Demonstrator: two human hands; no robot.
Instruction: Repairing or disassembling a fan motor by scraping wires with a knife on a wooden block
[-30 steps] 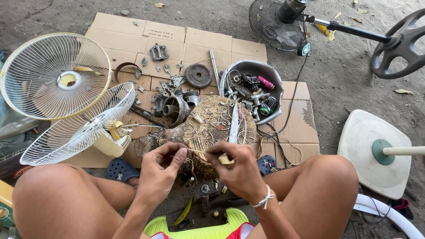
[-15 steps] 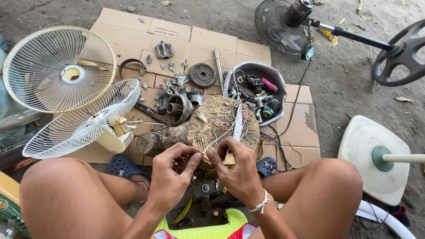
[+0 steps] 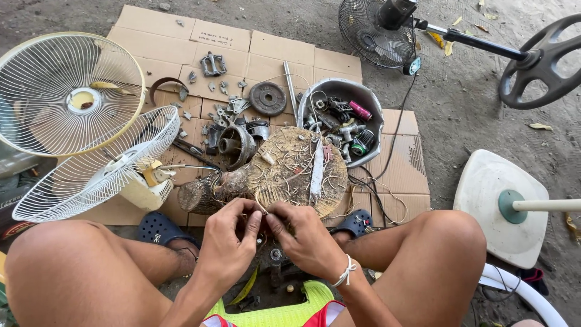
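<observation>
My left hand (image 3: pixel 233 239) and my right hand (image 3: pixel 301 239) meet just in front of a round wooden stump (image 3: pixel 290 175), fingertips pinched together on a thin wire end (image 3: pixel 261 209). A knife (image 3: pixel 316 169) lies on top of the stump, among wire scraps. A white wire (image 3: pixel 184 167) runs from the small fan motor housing (image 3: pixel 145 184) toward my hands. I sit with my knees apart on either side of the stump.
Two white fan grilles (image 3: pixel 69 91) lie at the left. Metal parts, including a disc (image 3: pixel 267 98), are scattered on flattened cardboard (image 3: pixel 200 42). A grey tub (image 3: pixel 374 112) holds tools. A black fan (image 3: pixel 369 30) and a white fan base (image 3: pixel 505 206) stand right.
Both hands have drawn closer together and nearer to me, now pinching the wire between their fingertips. The view has shifted slightly.
</observation>
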